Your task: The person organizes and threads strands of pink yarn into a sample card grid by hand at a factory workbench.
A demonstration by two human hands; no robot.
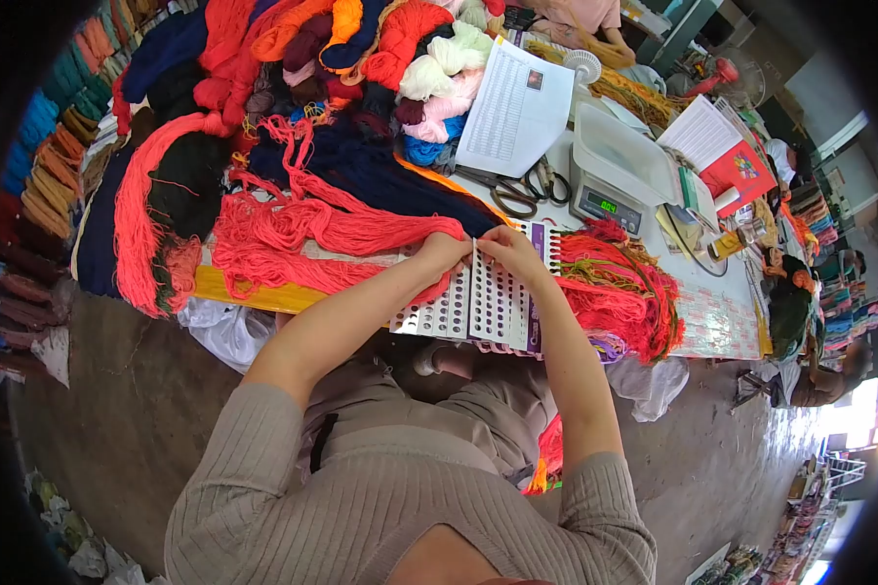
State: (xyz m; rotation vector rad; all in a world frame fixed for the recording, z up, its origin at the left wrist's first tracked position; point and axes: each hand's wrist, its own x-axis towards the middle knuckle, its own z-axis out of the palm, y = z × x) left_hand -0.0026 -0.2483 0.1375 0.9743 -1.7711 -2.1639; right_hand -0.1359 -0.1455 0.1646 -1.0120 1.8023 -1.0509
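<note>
A white card with rows of punched holes and a purple strip (458,304) lies at the table's front edge, below both hands. My left hand (446,251) is closed around the end of a coral yarn skein (307,229), at the card's upper left. Close beside it, my right hand (513,253) is pinched over the card's upper part. Whatever lies between its fingertips is too small to make out. Red, coral and olive yarn strands (619,297) hang in a thick bundle along the card's right side.
Scissors (544,183) lie behind the hands. A digital scale (605,207) holds a clear plastic tub (624,156). A printed sheet (517,107) leans on heaped yarn skeins (400,49). Dark navy yarn (361,166) lies behind the coral skein. Another person (580,19) is across the table.
</note>
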